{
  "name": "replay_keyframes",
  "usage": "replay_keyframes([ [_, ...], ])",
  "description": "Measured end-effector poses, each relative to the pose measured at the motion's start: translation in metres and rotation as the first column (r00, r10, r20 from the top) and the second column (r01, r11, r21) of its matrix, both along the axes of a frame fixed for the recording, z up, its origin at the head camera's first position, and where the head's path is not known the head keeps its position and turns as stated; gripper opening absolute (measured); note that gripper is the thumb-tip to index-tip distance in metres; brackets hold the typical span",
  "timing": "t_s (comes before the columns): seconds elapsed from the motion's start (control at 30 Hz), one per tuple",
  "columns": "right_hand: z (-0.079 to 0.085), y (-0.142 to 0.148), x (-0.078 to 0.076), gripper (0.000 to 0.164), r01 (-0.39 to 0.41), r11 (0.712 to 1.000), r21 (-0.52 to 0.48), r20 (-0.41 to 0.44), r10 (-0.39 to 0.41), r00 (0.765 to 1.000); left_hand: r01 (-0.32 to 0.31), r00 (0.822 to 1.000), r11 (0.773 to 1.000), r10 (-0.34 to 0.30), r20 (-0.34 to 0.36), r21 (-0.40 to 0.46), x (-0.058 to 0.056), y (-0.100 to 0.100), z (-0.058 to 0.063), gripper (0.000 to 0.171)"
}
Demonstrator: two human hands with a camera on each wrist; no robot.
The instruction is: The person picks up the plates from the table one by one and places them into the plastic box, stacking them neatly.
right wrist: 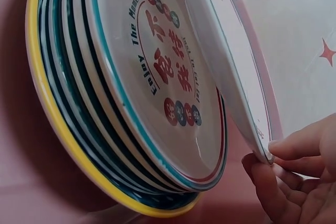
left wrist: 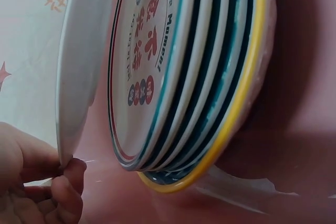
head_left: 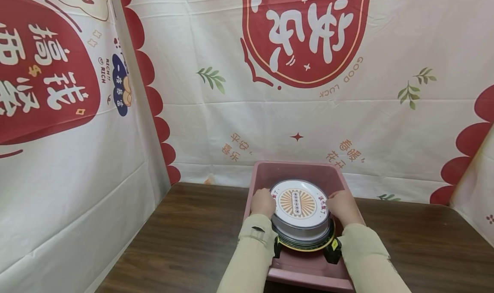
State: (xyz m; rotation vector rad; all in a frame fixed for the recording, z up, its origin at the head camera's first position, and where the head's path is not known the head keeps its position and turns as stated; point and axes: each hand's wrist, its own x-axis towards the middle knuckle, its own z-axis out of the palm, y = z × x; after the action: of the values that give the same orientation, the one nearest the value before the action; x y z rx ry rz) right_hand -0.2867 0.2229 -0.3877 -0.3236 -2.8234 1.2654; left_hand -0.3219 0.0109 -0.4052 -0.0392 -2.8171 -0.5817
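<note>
Both hands hold a white plate [head_left: 298,203] with an orange sunburst print by its opposite edges. My left hand [head_left: 263,203] pinches the left rim between thumb and fingers; my right hand [head_left: 342,206] pinches the right rim. In the wrist views a gap shows between this plate and the stack of plates [left wrist: 184,77] beneath it. The top plate of that stack [right wrist: 157,66] bears red lettering and a teal rim. A yellow-rimmed plate [right wrist: 58,124] lies at the bottom of the stack, inside a pink plastic bin [head_left: 297,269].
The bin stands on a dark wood table [head_left: 185,233], its walls rising around the stack and hands. A white printed cloth [head_left: 216,117] hangs behind the table, and another cloth panel [head_left: 127,164] hangs at the left.
</note>
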Motion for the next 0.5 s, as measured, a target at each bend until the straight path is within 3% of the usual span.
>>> replay_keyframes([
  [0.3, -0.0033, -0.0017, -0.0012, 0.015, -0.047, 0.992, 0.117, -0.014, 0.049, 0.999, 0.008, 0.999, 1.000, -0.009, 0.044, 0.018, 0.0009, -0.0008, 0.0008, 0.011],
  [0.5, -0.0040, -0.0040, 0.0007, 0.016, -0.048, 0.994, 0.097, -0.004, 0.049, 0.999, 0.021, 0.998, 1.000, -0.021, 0.059, -0.015, 0.0015, -0.0018, -0.0007, 0.014],
])
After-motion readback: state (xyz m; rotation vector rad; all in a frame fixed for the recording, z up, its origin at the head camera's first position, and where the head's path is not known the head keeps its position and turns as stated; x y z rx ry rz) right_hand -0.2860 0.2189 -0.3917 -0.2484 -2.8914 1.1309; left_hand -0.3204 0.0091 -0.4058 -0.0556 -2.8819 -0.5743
